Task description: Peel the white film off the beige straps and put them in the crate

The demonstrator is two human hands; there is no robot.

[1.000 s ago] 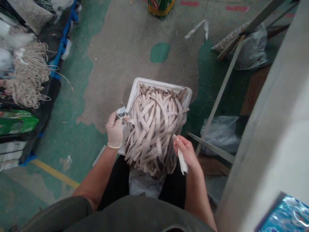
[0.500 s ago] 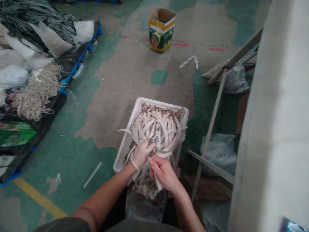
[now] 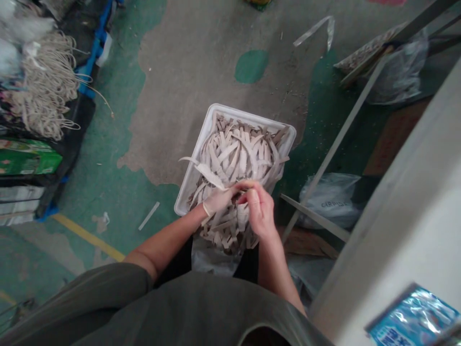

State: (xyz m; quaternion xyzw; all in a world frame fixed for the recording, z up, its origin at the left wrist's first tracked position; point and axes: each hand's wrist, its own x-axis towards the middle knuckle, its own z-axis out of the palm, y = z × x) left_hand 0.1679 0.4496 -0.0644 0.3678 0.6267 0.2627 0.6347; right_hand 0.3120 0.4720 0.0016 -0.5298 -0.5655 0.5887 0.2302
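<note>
A white plastic tub (image 3: 192, 175) is heaped with pale, flat strips (image 3: 230, 149), some hanging over its rim. My left hand (image 3: 219, 199), in a thin whitish glove, is closed over the near part of the heap. From its fingers a pale strip (image 3: 209, 176) runs toward the upper left. Bare and close beside it, my right hand (image 3: 260, 207) has thumb and forefinger pinched together at the left fingertips. What sits in that pinch is too small and blurred to make out. Below the hands, the near ends of the strips bunch toward my lap.
On the left, a blue-edged pallet (image 3: 99, 43) carries coiled cord (image 3: 48, 86) and a green box (image 3: 29, 156). A metal frame (image 3: 334, 144) and plastic bags (image 3: 329, 199) stand at the right. A pale tabletop (image 3: 406, 230) holds a blue packet (image 3: 412, 317).
My view has tilted further down. My right hand has come up against the left fingertips, and the strip it gripped no longer shows there. A pale strip now runs from my left fingers.
</note>
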